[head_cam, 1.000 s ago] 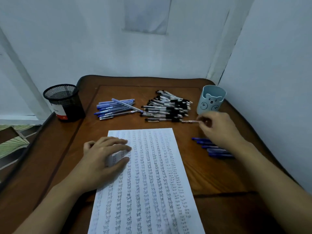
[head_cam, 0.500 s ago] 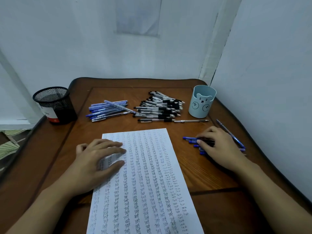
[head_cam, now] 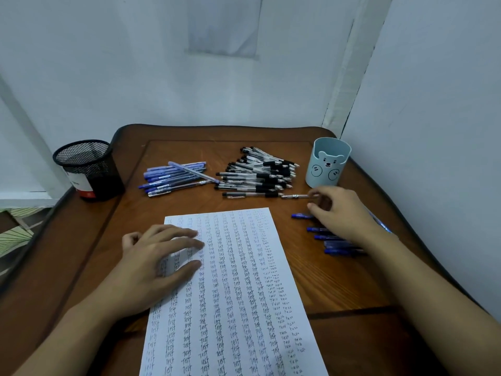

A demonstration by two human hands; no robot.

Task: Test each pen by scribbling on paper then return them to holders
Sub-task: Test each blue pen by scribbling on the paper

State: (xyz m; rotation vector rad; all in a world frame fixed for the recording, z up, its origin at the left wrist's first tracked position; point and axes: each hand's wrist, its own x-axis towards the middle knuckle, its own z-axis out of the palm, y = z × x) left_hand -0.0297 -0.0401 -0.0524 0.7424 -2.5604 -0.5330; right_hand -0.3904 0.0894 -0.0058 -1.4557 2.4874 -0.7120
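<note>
A white paper (head_cam: 238, 294) covered in columns of handwritten "test" lies in the middle of the wooden table (head_cam: 339, 289). My left hand (head_cam: 151, 261) rests flat on its left edge. My right hand (head_cam: 341, 210) hovers over a row of dark blue pens (head_cam: 330, 237) on the right. Its fingers are loosely curled. The index fingertip touches the end of a clear pen (head_cam: 294, 196), while the thumb stays apart below it. A pile of black-grip pens (head_cam: 260, 175) and a pile of blue pens (head_cam: 173, 179) lie further back.
A black mesh holder (head_cam: 89, 169) stands at the table's left edge. A light blue bear-face holder (head_cam: 326, 161) stands at the back right near the wall. Walls close in behind and to the right. Another blue pen (head_cam: 379, 222) lies behind my right wrist.
My right hand has lifted off the row of dark blue pens and moved back toward the clear pen near the bear holder. My left hand has stayed on the paper.
</note>
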